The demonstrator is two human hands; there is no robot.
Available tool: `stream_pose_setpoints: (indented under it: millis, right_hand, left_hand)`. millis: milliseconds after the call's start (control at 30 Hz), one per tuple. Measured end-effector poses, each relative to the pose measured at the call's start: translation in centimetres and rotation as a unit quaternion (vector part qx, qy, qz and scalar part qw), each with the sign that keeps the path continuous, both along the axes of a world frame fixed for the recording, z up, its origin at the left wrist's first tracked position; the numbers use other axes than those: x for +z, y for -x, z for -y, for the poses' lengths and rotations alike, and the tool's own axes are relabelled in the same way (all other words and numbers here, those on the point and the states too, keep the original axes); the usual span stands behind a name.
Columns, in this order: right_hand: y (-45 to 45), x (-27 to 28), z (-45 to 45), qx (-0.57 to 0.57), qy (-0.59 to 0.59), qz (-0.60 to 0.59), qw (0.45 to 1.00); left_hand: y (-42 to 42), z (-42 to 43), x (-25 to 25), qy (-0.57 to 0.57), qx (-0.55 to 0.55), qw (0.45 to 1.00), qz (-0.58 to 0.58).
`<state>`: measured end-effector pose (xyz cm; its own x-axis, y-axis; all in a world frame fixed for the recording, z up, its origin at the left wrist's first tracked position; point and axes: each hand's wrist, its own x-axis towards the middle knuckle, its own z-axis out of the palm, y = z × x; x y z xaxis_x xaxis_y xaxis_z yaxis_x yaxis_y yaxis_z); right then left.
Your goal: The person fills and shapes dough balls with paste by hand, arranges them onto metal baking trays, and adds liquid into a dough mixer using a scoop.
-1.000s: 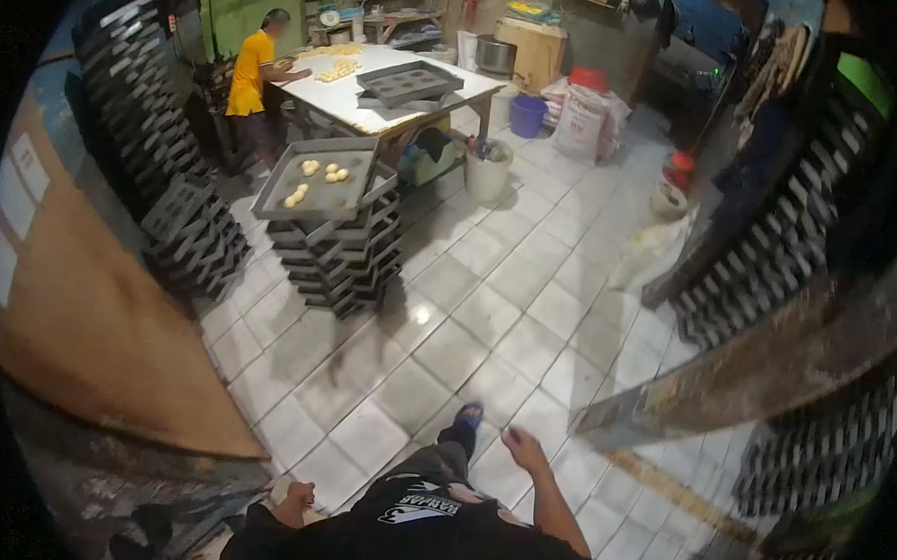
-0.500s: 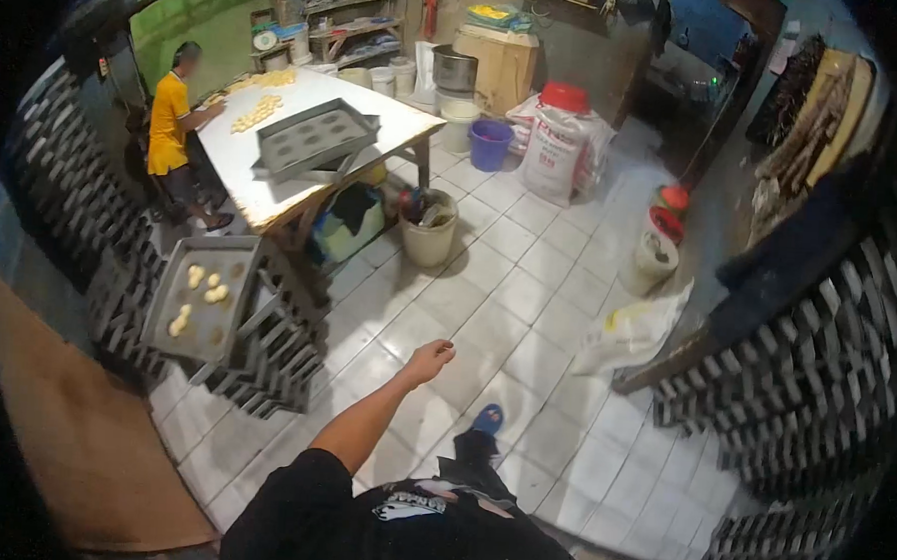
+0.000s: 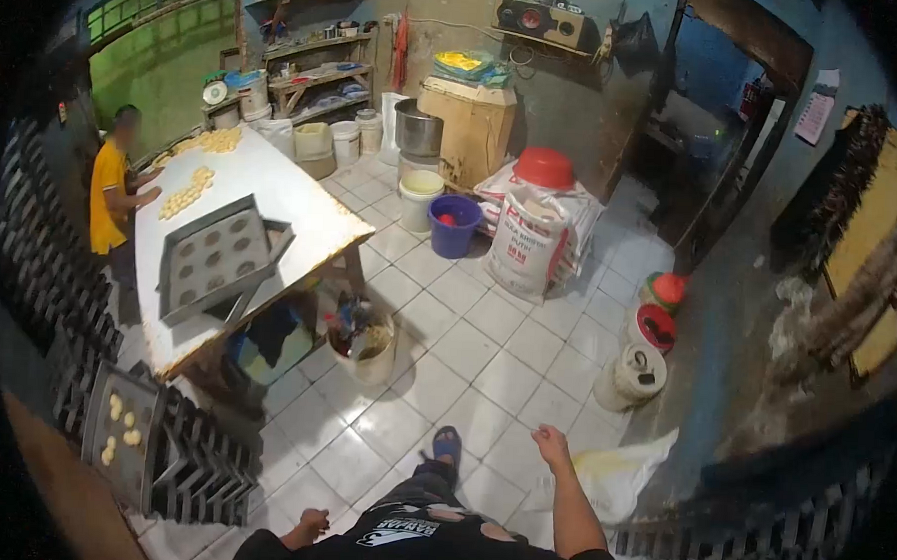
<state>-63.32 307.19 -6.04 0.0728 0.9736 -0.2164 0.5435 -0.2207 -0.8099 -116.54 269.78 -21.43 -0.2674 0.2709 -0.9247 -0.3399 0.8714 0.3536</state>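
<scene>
My left hand (image 3: 308, 527) hangs low beside my body, fingers loosely curled, holding nothing visible. Farther forward, over the tiled floor, my right hand (image 3: 551, 448) is half curled and also free of any object. Nearest to it is a white and yellow sack (image 3: 610, 477) lying on the floor. To the left of my left hand, a metal baking tray (image 3: 136, 464) with several pale dough pieces (image 3: 127, 421) rests on a stack of dark metal trays (image 3: 200, 469). Neither hand touches anything.
A person in a yellow shirt (image 3: 109, 195) stands at the white table (image 3: 272, 187), which bears dough balls (image 3: 185, 191) and mould trays (image 3: 214, 255). A tub (image 3: 362, 361), a purple bucket (image 3: 452, 235), sugar sacks (image 3: 530, 244) and lidded buckets (image 3: 629, 378) stand around the tiled floor (image 3: 456, 340).
My view has turned right and moved forward, so the table and tray stack sit farther left. My left hand has swung back; my right hand has come into view in front.
</scene>
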Motion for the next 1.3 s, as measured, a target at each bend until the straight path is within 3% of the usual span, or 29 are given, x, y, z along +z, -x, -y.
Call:
stream_pose_setpoints:
  millis: [67,133,200,267,300,333,367,467,567,633,733,800,833,867,900,933,1000,1033,1133,1167,1200,1233,1267,1300]
  right_hand:
    - [1.4,-0.7,-6.9,0.007,-0.009,-0.005,1.000]
    - [0.6,-4.3,-13.1,0.086,0.045,0.076,0.992]
    - [-3.1,-11.2,-16.9,0.203,0.030,0.214,0.955]
    - [-5.8,-10.5,-19.6,0.351,0.149,0.200,0.903]
    - [-7.6,-11.1,-21.6,0.560,0.021,0.322,0.763]
    - [-7.4,-9.4,-22.5,0.534,0.053,0.342,0.771]
    - [-7.5,-8.0,-23.4,0.507,0.085,0.362,0.778]
    - [-5.7,-7.3,-32.0,0.436,0.197,0.336,0.811]
    - [-1.9,-9.7,-44.9,0.386,0.246,0.305,0.835]
    - [0.9,-11.6,-54.1,0.382,0.250,0.291,0.841]
    - [5.4,-13.6,-68.3,0.469,0.160,0.313,0.810]
    - [10.2,-15.2,-79.4,0.562,-0.008,0.346,0.751]
    - [13.4,-16.5,-86.0,0.566,-0.075,0.330,0.752]
    - [17.1,-18.6,-93.7,0.411,0.162,0.114,0.890]
    - [21.2,-22.4,-100.0,0.447,-0.156,0.241,0.847]
    - [24.3,-21.6,-108.8,0.585,-0.284,0.433,0.624]
    - [37.5,-15.2,-117.4,0.422,-0.124,0.327,0.837]
    - [41.9,-16.0,-123.4,0.463,-0.098,0.202,0.857]
    - [56.4,-11.9,-128.1,0.434,-0.264,0.292,0.810]
    - [61.7,-7.6,-127.3,0.406,-0.163,0.137,0.889]
    - [65.7,-4.9,-127.2,0.364,-0.058,-0.021,0.929]
    - [68.3,-5.7,-128.1,0.425,-0.076,0.044,0.901]
    - [70.0,-6.4,-128.3,0.485,-0.090,0.110,0.863]
    - [71.1,-6.7,-128.6,0.499,0.004,0.111,0.859]
  left_hand:
    - [0.0,-8.6,-1.2,0.027,-0.061,0.998,-0.011]
    - [-0.6,-19.4,-2.6,0.012,-0.190,0.980,-0.058]
    - [-0.7,-30.9,-4.1,-0.056,-0.387,0.905,-0.166]
    - [-0.4,-42.5,-5.1,-0.183,-0.431,0.833,-0.294]
    - [1.8,-48.6,-3.8,-0.376,-0.553,0.594,-0.448]
    - [0.5,-55.9,5.8,-0.254,-0.419,0.811,-0.320]
    - [0.6,-61.3,7.0,-0.327,-0.272,0.873,-0.240]
    - [1.7,-76.5,15.9,-0.372,-0.241,0.873,-0.202]
    - [3.1,-87.6,16.6,-0.396,-0.155,0.887,-0.181]
    - [4.3,-93.4,14.3,-0.383,-0.153,0.893,-0.181]
    - [6.8,-97.6,14.3,-0.326,-0.115,0.933,-0.097]
    - [10.2,-100.0,17.4,-0.325,-0.079,0.937,-0.099]
    - [12.0,-101.9,18.0,-0.340,-0.045,0.934,-0.099]
    - [14.5,-103.4,17.6,-0.336,-0.018,0.934,-0.121]
    - [16.8,-104.8,17.2,-0.330,-0.005,0.936,-0.119]
    - [19.1,-106.0,16.8,-0.331,0.043,0.931,-0.146]
    - [24.1,-108.2,15.7,-0.326,0.127,0.914,-0.203]
    - [26.6,-109.7,15.3,-0.320,0.126,0.917,-0.204]
    - [35.7,-114.3,14.1,-0.308,0.141,0.922,-0.189]
    - [39.7,-116.3,12.9,-0.310,0.127,0.923,-0.190]
    - [43.4,-117.9,10.9,-0.292,0.127,0.927,-0.200]
    - [46.3,-120.0,11.0,-0.274,0.130,0.930,-0.206]
    - [49.9,-122.1,11.2,-0.256,0.035,0.918,-0.302]
    - [52.8,-124.7,12.2,-0.255,0.032,0.920,-0.296]
